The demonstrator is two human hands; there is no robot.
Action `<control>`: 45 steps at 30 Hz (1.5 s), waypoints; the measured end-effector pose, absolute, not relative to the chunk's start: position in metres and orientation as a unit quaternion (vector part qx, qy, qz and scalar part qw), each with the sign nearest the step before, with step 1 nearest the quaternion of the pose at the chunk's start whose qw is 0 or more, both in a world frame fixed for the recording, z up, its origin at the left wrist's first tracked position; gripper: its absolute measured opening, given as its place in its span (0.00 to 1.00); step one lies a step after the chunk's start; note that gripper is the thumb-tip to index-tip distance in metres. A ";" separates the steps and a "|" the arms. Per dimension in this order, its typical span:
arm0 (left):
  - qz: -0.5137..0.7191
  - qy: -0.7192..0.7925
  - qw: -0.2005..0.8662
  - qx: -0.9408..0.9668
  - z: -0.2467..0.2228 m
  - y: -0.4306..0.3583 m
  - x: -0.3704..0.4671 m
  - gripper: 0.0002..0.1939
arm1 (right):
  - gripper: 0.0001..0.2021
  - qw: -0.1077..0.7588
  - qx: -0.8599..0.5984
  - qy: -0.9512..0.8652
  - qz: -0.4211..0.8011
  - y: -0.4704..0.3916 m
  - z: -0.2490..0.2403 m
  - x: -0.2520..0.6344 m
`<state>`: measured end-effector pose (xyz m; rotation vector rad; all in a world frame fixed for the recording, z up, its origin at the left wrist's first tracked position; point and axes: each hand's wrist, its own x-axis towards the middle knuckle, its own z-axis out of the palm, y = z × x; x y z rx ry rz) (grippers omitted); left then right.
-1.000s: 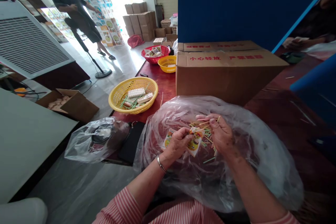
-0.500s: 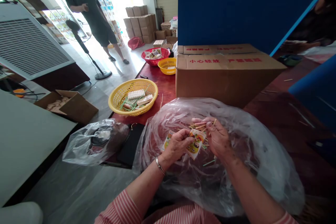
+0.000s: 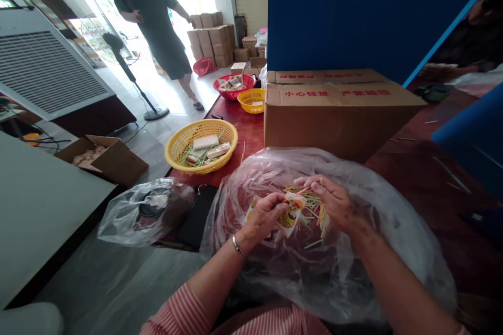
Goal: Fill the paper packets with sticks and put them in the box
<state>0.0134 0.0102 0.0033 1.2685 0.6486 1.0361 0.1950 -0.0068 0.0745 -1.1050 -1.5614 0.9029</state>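
Observation:
My left hand [image 3: 267,214] pinches a small printed packet [image 3: 290,220] with yellow and orange pictures. Close to its upper edge, my right hand [image 3: 332,199] is closed on a thin pinkish stick [image 3: 304,190], whose near end meets the packet's top. Whether the stick's tip is inside the packet I cannot tell. Under both hands spreads a large clear plastic bag [image 3: 353,282]. Loose thin sticks [image 3: 312,207] in green, yellow and pink lie in it, partly hidden by my right hand. Part of another printed packet shows left of my left hand.
A yellow basket [image 3: 173,154] with sticks and pale blocks stands ahead on the left, before a red basket [image 3: 251,81] and a smaller yellow one [image 3: 251,110]. A big cardboard box [image 3: 338,120] blocks the far side. A person [image 3: 157,15] walks near a floor fan [image 3: 128,70].
My right hand has shifted slightly right, uncovering more loose sticks, and fewer sticks show in its fingers. The left hand stays with the packet. The person in the background has moved right.

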 end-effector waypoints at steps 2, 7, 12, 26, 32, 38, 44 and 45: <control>0.448 0.281 0.634 0.565 0.003 0.011 0.014 0.11 | 0.12 0.430 -0.467 -0.685 0.357 -0.008 0.079 0.193; 0.454 0.273 0.622 0.576 0.009 0.010 0.014 0.11 | 0.16 0.326 -0.465 -0.746 0.349 -0.010 0.080 0.177; 0.459 0.304 0.610 0.570 0.007 0.012 0.013 0.12 | 0.16 0.415 -0.486 -0.670 0.379 -0.005 0.073 0.173; 0.440 0.311 0.614 0.577 0.002 0.008 0.012 0.09 | 0.13 0.547 -0.472 -0.621 0.305 -0.006 0.070 0.159; 0.473 0.292 0.634 0.538 0.010 0.008 0.007 0.09 | 0.19 0.463 -0.480 -0.685 0.292 -0.008 0.067 0.162; 0.454 0.300 0.639 0.543 0.006 0.006 0.010 0.11 | 0.25 0.550 -0.499 -0.619 0.256 -0.002 0.069 0.168; 0.488 0.294 0.637 0.519 0.009 0.006 0.013 0.10 | 0.23 0.435 -0.489 -0.695 0.297 -0.005 0.063 0.161; 0.492 0.293 0.634 0.519 0.010 0.006 0.012 0.10 | 0.23 0.415 -0.487 -0.707 0.300 -0.006 0.063 0.161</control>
